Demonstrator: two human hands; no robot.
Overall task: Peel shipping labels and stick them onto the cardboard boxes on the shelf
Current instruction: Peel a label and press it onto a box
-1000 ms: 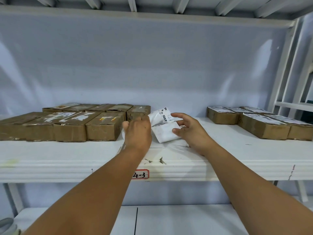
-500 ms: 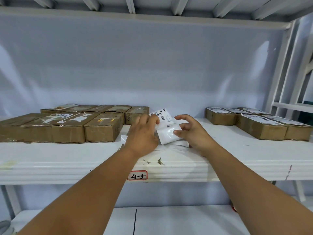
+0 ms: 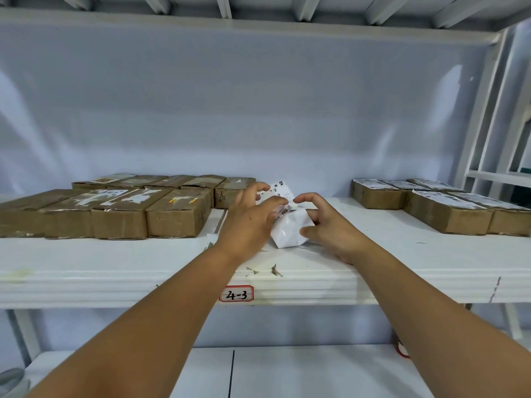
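Left hand [image 3: 249, 223] pinching printed label [image 3: 281, 189]; right hand [image 3: 329, 232] curled round white label stack [image 3: 288, 233]. Mid shelf [image 3: 402, 255], between cardboard boxes [image 3: 178, 215].

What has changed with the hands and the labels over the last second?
The left hand has slid its fingers rightward across the label stack and now grips the printed label. The right hand still holds the stack's right side, its forefinger lifted. The cardboard boxes and the shelf are unchanged.
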